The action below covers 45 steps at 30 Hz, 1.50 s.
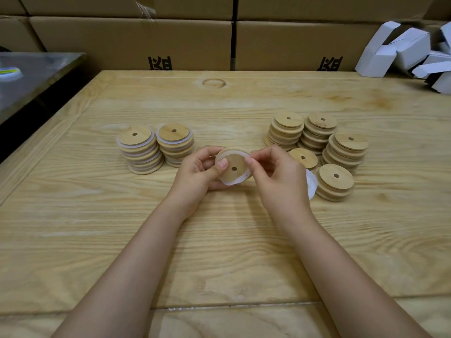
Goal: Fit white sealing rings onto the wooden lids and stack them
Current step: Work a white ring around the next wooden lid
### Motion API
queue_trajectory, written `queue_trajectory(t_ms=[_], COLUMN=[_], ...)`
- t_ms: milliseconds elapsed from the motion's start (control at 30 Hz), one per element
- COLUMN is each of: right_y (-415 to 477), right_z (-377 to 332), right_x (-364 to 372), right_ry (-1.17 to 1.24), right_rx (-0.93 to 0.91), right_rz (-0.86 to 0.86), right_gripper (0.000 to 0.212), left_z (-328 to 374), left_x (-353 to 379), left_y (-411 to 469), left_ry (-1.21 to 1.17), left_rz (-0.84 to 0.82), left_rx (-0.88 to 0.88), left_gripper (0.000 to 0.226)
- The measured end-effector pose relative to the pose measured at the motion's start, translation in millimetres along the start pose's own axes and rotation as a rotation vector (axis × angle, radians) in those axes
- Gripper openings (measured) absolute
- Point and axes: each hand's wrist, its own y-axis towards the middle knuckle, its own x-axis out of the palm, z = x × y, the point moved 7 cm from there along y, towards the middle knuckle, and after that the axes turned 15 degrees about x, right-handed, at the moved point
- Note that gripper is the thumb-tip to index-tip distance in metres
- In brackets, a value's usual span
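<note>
While the left hand (198,171) grips the wooden lid (236,164) at mid-frame above the worktop (231,242) and the right hand (278,178) pinches the white sealing ring (233,183) at its rim, the ring's slack lower edge could twist or spring off.

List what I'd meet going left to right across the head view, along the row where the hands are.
Ringed lid stack → second ringed lid stack → left hand → wooden lid with its white ring → right hand → loose white rings → nearest plain lid stack.
</note>
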Motion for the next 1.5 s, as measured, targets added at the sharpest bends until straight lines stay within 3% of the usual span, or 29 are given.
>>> queue_trajectory(t_ms=[200,500,667,833,1000,1267,1500], right_y=[4,4,-2,-8,-8,-13,-8], right_z=[5,0,-11,-21,-23,-23,-12], right_x=[3,4,-3,-6,-9,-7,-3], right_ry=[0.139,0.088,-0.023,-0.185,-0.2,-0.142,0.001], right_rx=[0.099,0.036,-0.114,-0.276,-0.287,-0.316,-0.166], right_rz=[-0.052,-0.13,-0.002,0.068,0.1,0.1,0.043], right_gripper=[0.021,0.019,0.002,0.004,0.008,0.004,0.003], left_z=[-2,0,2,6,4,6,8], left_x=[-2,2,10,19,9,6,4], left_y=[2,1,-3,-6,-3,0,1], left_ry=[-0.106,-0.154,-0.161,-0.035,-0.107,-0.037,0.007], left_rz=[0.033,0.001,-0.099,-0.174,-0.06,-0.007,0.016], left_rx=[-0.005,-0.022,-0.06,-0.013,-0.019,0.047,0.077], left_gripper=[0.017,0.022,0.026,0.03,0.029,0.022,0.023])
